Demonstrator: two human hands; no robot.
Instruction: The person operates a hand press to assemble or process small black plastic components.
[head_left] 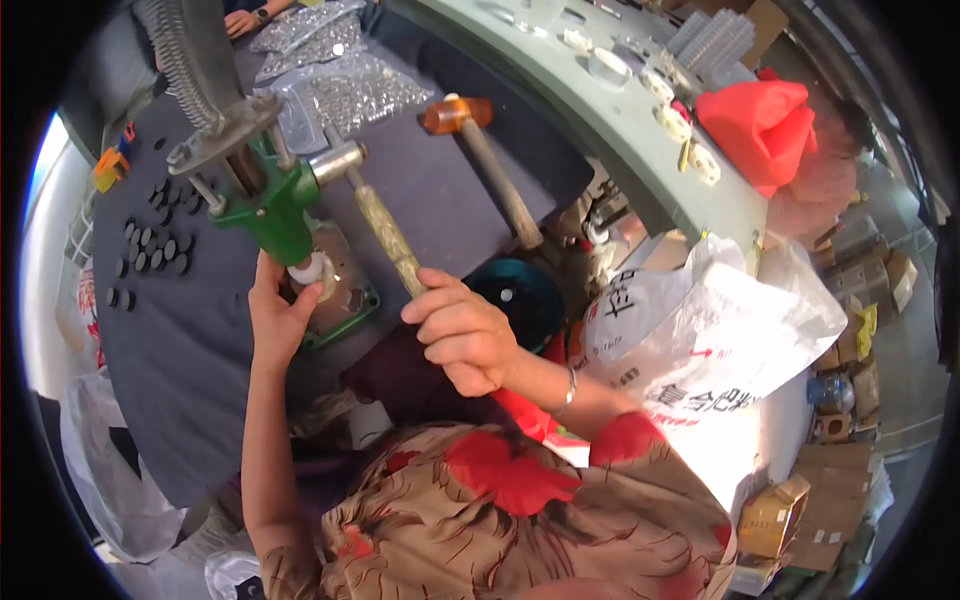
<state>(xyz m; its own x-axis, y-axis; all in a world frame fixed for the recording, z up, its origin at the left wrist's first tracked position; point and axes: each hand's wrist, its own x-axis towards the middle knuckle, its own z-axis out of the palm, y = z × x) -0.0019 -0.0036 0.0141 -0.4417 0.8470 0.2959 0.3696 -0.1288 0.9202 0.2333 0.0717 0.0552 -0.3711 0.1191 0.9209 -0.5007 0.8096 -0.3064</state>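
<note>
A green hand press (282, 215) stands on the dark cloth of the table, its coil spring rising at the top left. My right hand (465, 335) is closed round the lower end of the press's lever handle (385, 235), which is wrapped in yellowish material and slants down toward me. Under the ram, my left hand (277, 318) pinches a small white round piece (312, 268) between thumb and fingers. The fingers' far side is hidden behind the press. Below them shows part of the press's base plate (345, 325).
Several small black round caps (150, 245) lie scattered left of the press. A mallet (460, 115) with an orange head and clear bags of small shiny parts (350, 95) lie beyond. Another person's hand (243, 22) is at the far edge. A white sack (690, 320) stands at right.
</note>
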